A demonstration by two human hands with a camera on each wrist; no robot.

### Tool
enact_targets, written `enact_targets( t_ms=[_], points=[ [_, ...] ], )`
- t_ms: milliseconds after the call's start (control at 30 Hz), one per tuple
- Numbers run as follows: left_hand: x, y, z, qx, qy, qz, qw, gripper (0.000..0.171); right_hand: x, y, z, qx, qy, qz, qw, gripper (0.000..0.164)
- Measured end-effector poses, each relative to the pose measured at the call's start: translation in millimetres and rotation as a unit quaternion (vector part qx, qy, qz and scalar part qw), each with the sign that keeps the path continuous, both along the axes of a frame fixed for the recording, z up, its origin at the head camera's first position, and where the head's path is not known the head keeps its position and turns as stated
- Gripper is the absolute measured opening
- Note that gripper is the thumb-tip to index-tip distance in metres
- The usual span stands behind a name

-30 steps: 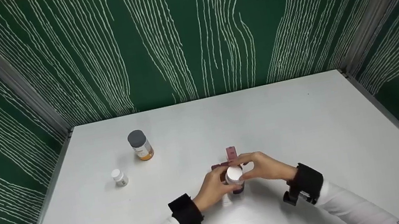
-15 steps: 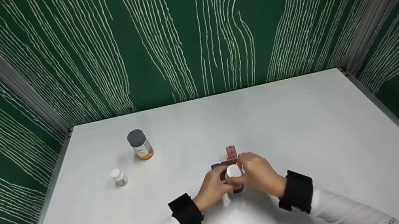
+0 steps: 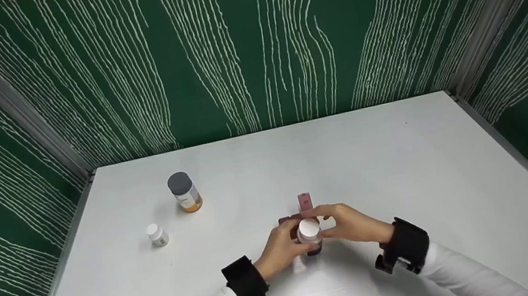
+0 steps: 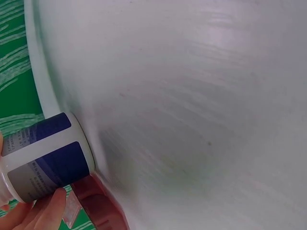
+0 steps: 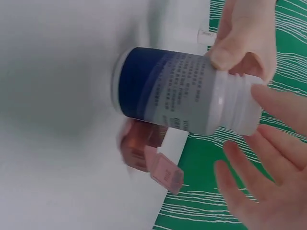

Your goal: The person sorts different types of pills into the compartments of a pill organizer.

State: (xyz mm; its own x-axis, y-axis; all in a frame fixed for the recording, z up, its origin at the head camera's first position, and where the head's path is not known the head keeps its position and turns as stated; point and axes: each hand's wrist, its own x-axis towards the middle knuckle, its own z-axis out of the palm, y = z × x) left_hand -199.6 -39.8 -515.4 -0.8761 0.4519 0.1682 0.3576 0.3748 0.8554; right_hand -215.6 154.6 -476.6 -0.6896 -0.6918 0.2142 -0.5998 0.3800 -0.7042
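At the table's middle stands a white bottle [image 3: 310, 238] with a dark blue label [image 5: 168, 91] and a white cap [image 3: 309, 227]. My left hand [image 3: 282, 245] grips its body; a fingertip [image 4: 45, 211] shows beside the label [image 4: 48, 158]. My right hand [image 3: 347, 222] curls its fingers and thumb round the cap from the right. In the right wrist view its fingers [image 5: 249, 177] lie spread close by the cap [image 5: 240, 108]. A pink pill box [image 3: 305, 200] with a lifted lid [image 5: 165, 173] lies right behind the bottle.
An amber bottle with a grey cap [image 3: 184, 192] stands at the left rear. A small white bottle [image 3: 156, 235] stands nearer, further left. Green patterned walls close in the white table [image 3: 406, 173] on three sides.
My right hand turned anticlockwise over the cap half a second ago, then swung back to where it was a second ago. The left hand and bottle stayed put.
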Motion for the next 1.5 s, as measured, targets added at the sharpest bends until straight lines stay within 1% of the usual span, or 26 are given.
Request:
enact_targets(
  t_ms=[100, 200, 267, 333, 400, 433, 533, 567, 600, 633, 667, 700, 767, 800, 833, 867, 933, 1000, 1100, 1167, 1200, 1267, 1333, 1400, 1467, 1500],
  points=[
    [0.3, 1, 0.2, 0.007, -0.003, 0.002, 1.0000, 0.051, -0.2, -2, -3.7, -0.010, 0.025, -0.019, 0.999, 0.046],
    [0.3, 2, 0.8, 0.006, 0.000, 0.008, 1.0000, 0.051, 1.8, -8, -5.4, -0.010, 0.034, -0.051, 0.998, 0.046],
    [0.3, 3, 1.5, 0.003, 0.003, 0.010, 0.9999, 0.050, 3.9, -12, -5.7, -0.006, 0.035, -0.078, 0.996, 0.044],
    [0.2, 3, 2.0, -0.002, 0.007, 0.013, 0.9999, 0.049, 6.5, -17, -6.2, 0.000, 0.051, -0.115, 0.992, 0.037],
    [-0.2, 3, 2.2, -0.006, 0.013, 0.013, 0.9998, 0.048, 9.6, -23, -6.9, 0.017, 0.082, -0.158, 0.984, 0.030],
    [-0.5, 3, 2.1, -0.008, 0.016, 0.012, 0.9998, 0.049, 11.1, -25, -7.5, 0.032, 0.103, -0.179, 0.978, 0.030],
    [-1.7, 3, 1.5, -0.017, 0.028, 0.015, 0.9994, 0.050, 14.1, -31, -9.8, 0.090, 0.186, -0.227, 0.952, 0.041],
    [-1.9, 3, 1.2, -0.020, 0.033, 0.015, 0.9991, 0.050, 14.5, -32, -10.4, 0.111, 0.208, -0.234, 0.943, 0.046],
    [-2.0, 4, 0.9, -0.023, 0.035, 0.015, 0.9990, 0.050, 14.7, -31, -10.6, 0.129, 0.221, -0.235, 0.938, 0.049],
    [-1.8, 4, 0.9, -0.024, 0.039, 0.014, 0.9989, 0.050, 14.4, -30, -10.4, 0.143, 0.228, -0.228, 0.936, 0.053],
    [-1.7, 4, 0.6, -0.023, 0.040, 0.014, 0.9988, 0.049, 13.9, -28, -9.2, 0.150, 0.222, -0.214, 0.940, 0.056],
    [-1.6, 4, 0.4, -0.021, 0.040, 0.011, 0.9989, 0.049, 12.9, -25, -7.8, 0.146, 0.201, -0.190, 0.950, 0.058],
    [-1.2, 4, 0.3, -0.017, 0.039, 0.009, 0.9990, 0.049, 10.3, -17, -2.5, 0.122, 0.130, -0.128, 0.976, 0.057],
    [-0.9, 3, 0.3, -0.014, 0.034, 0.008, 0.9993, 0.049, 8.6, -13, 0.2, 0.103, 0.091, -0.094, 0.986, 0.056],
    [-0.6, 3, 0.5, -0.011, 0.030, 0.007, 0.9995, 0.049, 6.6, -9, 3.0, 0.085, 0.057, -0.063, 0.993, 0.054],
    [-0.5, 3, 0.5, -0.008, 0.024, 0.006, 0.9997, 0.049, 4.8, -6, 5.3, 0.067, 0.024, -0.037, 0.997, 0.051],
    [-0.1, 2, 1.1, -0.007, 0.012, 0.005, 0.9999, 0.050, 1.3, -1, 8.2, 0.041, -0.009, -0.002, 0.999, 0.045],
    [0.2, 1, 1.0, -0.006, 0.002, 0.005, 1.0000, 0.050, -1.1, 1, 8.1, 0.027, -0.009, 0.006, 1.000, 0.040],
    [0.4, 1, 0.5, -0.005, -0.002, 0.005, 1.0000, 0.051, -1.6, -1, 6.0, 0.016, 0.003, -0.011, 1.000, 0.037],
    [0.6, 2, 0.1, -0.001, -0.001, 0.007, 1.0000, 0.051, -0.2, -5, 3.9, 0.025, 0.020, -0.035, 0.999, 0.038],
    [0.8, 2, 0.0, 0.001, 0.001, 0.009, 1.0000, 0.051, 0.8, -7, 3.1, 0.033, 0.032, -0.051, 0.998, 0.035],
    [0.9, 3, -0.2, 0.003, 0.010, 0.012, 0.9999, 0.050, 4.1, -13, 1.9, 0.056, 0.064, -0.091, 0.992, 0.028],
    [0.6, 3, -0.3, 0.006, 0.019, 0.013, 0.9997, 0.050, 7.2, -18, -0.5, 0.084, 0.113, -0.139, 0.980, 0.027],
    [0.2, 3, -0.3, 0.004, 0.026, 0.014, 0.9996, 0.050, 10.1, -24, -2.4, 0.109, 0.164, -0.184, 0.963, 0.034],
    [0.7, 2, -0.7, -0.003, 0.034, 0.014, 0.9993, 0.049, 12.2, -28, -5.2, 0.136, 0.211, -0.213, 0.944, 0.042],
    [0.9, 2, -1.1, -0.009, 0.038, 0.014, 0.9991, 0.048, 12.6, -29, -6.2, 0.148, 0.227, -0.220, 0.937, 0.043]
  ],
)
